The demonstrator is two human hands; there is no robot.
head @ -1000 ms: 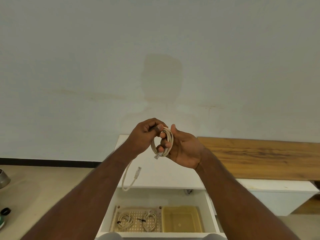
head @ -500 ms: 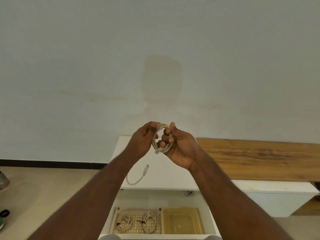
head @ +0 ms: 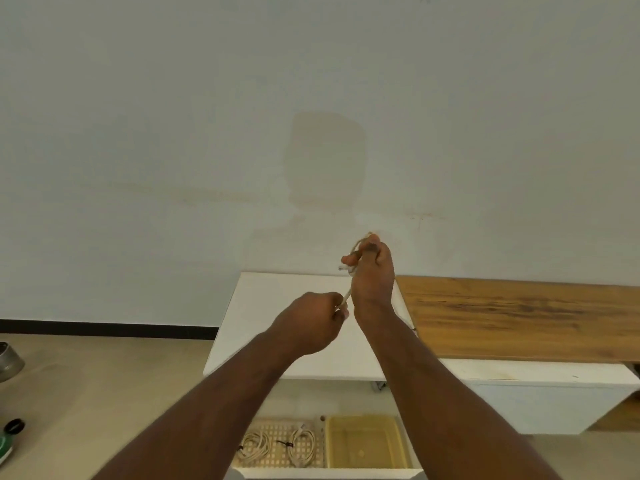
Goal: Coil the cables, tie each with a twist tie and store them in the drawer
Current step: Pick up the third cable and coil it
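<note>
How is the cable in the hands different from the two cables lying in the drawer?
The held cable is in the air, gripped by the right hand and left hand; the drawer cables lie in a lattice tray. Dark ties show on the drawer cables, none on the held one. All are pale.

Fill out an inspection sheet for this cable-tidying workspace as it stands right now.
Surface: white cabinet top, bare where visible; wooden bench top beside it.
Job's things: open drawer holds a perforated tray with two tied cable coils and a yellow bin with nothing visible in it.
Clutter: nothing seen on the tops.
Grippers: right hand grips the beige cable coil; left hand pinches its loose end.
Cables: one in hand, untied.
Surroundings: plain wall; metal container and green object on the floor.
</note>
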